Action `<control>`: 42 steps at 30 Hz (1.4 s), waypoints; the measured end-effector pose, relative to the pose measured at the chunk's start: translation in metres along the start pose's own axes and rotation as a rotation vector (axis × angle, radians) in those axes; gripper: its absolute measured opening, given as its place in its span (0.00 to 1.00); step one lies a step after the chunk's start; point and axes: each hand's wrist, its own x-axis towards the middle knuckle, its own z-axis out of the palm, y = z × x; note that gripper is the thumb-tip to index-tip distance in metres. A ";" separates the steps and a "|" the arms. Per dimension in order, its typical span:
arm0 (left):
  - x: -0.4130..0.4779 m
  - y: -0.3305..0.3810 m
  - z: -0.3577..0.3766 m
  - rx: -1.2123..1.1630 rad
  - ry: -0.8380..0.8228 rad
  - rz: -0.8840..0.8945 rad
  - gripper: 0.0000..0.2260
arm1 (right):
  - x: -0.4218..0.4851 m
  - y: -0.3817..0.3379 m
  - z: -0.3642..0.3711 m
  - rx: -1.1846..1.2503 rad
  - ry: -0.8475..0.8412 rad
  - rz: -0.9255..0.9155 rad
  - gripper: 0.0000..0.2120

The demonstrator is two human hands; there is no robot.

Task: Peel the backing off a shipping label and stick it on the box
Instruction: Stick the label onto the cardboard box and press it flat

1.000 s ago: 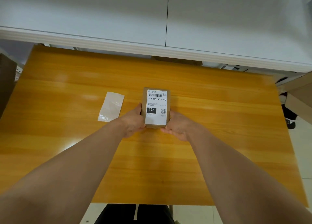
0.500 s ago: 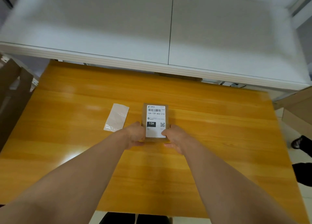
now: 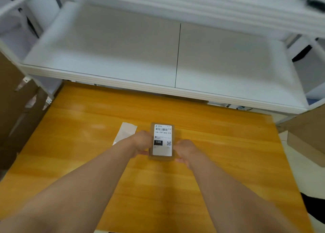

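The shipping label (image 3: pixel 162 140) already lies flat on the small cardboard box (image 3: pixel 162 158), near the wooden table (image 3: pixel 219 144) middle. Left hand (image 3: pixel 142 142) and right hand (image 3: pixel 186 149) clasp the box sides, fingers curled. Peeled backing (image 3: pixel 125 131) rests left of the box. Little seems left.

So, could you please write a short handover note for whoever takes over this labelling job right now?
Left hand: grip on the left side of the box.
Right hand: grip on its right side.
Box: on the wooden table, between both hands.
Shipping label: stuck flat on the box top, print facing up.
Backing sheet: peeled off, lying on the table left of the box.
Done: peeling and sticking.
Left: probably only pressing the edges down and clearing the backing.
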 end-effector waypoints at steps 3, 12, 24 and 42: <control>0.011 -0.001 0.001 0.024 0.091 0.035 0.17 | 0.002 -0.002 -0.003 -0.053 0.037 -0.040 0.23; 0.088 0.013 0.003 0.385 0.321 0.139 0.42 | 0.047 -0.022 -0.009 -0.216 0.034 -0.208 0.41; 0.130 0.003 0.022 -0.069 0.335 0.084 0.20 | 0.096 -0.023 0.014 -0.057 0.061 -0.246 0.22; 0.146 -0.002 0.024 -0.358 0.381 0.066 0.11 | 0.109 -0.016 0.039 0.032 0.316 -0.268 0.12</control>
